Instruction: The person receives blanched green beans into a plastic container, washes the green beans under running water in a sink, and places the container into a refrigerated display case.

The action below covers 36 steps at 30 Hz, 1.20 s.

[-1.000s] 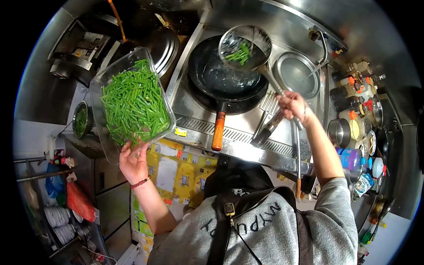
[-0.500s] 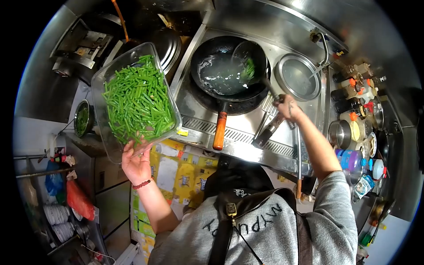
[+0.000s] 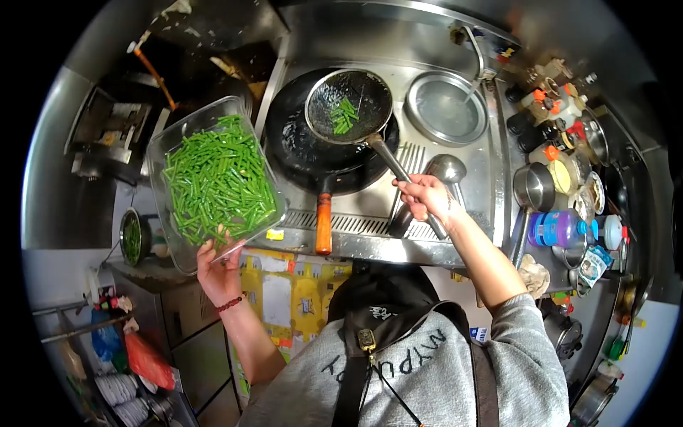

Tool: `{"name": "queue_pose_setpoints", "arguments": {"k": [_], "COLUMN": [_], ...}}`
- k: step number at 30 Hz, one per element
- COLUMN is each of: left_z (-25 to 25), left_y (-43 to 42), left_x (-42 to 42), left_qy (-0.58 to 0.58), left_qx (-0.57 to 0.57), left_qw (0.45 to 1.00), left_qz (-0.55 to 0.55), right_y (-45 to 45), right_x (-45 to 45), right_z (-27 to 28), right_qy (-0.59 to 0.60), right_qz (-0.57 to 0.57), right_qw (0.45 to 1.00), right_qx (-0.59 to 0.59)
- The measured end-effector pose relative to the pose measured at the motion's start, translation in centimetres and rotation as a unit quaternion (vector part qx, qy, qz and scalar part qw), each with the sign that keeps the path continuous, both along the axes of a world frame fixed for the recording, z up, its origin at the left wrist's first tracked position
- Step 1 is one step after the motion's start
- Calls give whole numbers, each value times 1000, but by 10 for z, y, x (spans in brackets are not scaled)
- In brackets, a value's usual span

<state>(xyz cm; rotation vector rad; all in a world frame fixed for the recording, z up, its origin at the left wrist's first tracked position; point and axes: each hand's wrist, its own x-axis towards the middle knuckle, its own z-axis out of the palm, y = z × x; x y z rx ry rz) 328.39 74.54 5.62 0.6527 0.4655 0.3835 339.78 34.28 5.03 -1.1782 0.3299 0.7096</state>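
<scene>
My left hand (image 3: 219, 267) grips the near edge of a clear plastic container (image 3: 186, 265), tilted slightly and filled with cut green beans (image 3: 220, 181). In my right hand (image 3: 427, 197) is the long metal handle of a strainer (image 3: 320, 114). The strainer hangs over the black wok (image 3: 284, 135), with a small clump of green bean pieces (image 3: 344, 116) in its bowl. The wok sits on the stove, its wooden handle (image 3: 324, 224) pointing toward me. The strainer hides part of the wok's inside.
A metal ladle (image 3: 447, 169) lies on the stove right of my hand. Behind it stands a round metal basin (image 3: 447, 107) of water under a faucet (image 3: 478, 53). Seasoning jars, a saucepan (image 3: 533, 186) and a purple bottle (image 3: 558, 229) line the right side. A bowl of greens (image 3: 131, 238) is at left.
The strainer has come up out of the wok's liquid and moved left, carrying some bean pieces. My left hand still holds the container at nearly the same place. The camera view has shifted.
</scene>
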Motion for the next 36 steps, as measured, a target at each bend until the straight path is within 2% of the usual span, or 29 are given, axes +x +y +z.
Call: {"name": "queue_pose_setpoints", "arguments": {"k": [1,3,4,6,7,8,9,11,13,14,15,17,19,20,21,25,27,31,34,35,36], "left_z": [-2,-4,-3,-7,-7,-12,-16,-30,-50,-62,-95,-113,-132,-136,-140,-176,-201,-214,-228,-214,-198], "left_y": [-10,-36,-53,-88,-109,-131,-155,-206,-257,-282,-304,-349,-389,-404,-418,-454,-463,-470,-467,-463,-459], "left_x": [11,33,47,74,89,103,116,142,166,177,190,205,222,230,237,266,278,288,297,298,300], "left_qy": [2,-2,10,6,19,13,15,33,79,85,72,119,145,147,152,163,158,171,162,165,196], "left_qx": [17,28,29,18,11,-14,-47,-103,-140,-176,-189,-205,-250,-266,-282,-294,-287,-304,-181,-180,-116], "left_qw": [1000,998,997,990,986,981,972,954,932,921,908,891,880,877,875,879,885,883,904,904,893], "left_qz": [-22,-51,-75,-139,-164,-194,-228,-278,-324,-338,-368,-386,-376,-373,-362,-337,-332,-314,-351,-350,-388], "right_y": [-12,-32,-40,-59,-69,-75,-86,-101,-120,-131,-141,-153,-162,-167,-170,-179,-181,-176,-175,-176,-181], "right_x": [-7,-24,-34,-49,-56,-60,-68,-75,-82,-86,-90,-97,-108,-109,-117,-141,-152,-166,-179,-181,-189], "right_z": [11,40,60,76,77,67,66,65,48,39,34,26,25,12,7,-17,-26,-37,-47,-52,-59], "right_qy": [-9,-93,-99,-189,-245,-353,-399,-404,-439,-412,-385,-390,-287,-317,-243,-133,-108,-43,-22,-32,-49], "right_qz": [-11,-11,-28,-15,-10,-35,-38,-45,-63,-70,-79,-151,-172,-220,-255,-347,-362,-387,-384,-376,-343], "right_qw": [1000,995,994,965,935,870,816,783,712,724,734,732,778,780,828,884,891,895,894,892,888], "right_qx": [22,-27,-44,-178,-257,-343,-417,-471,-545,-549,-553,-537,-532,-493,-437,-283,-251,-216,-228,-250,-301]}}
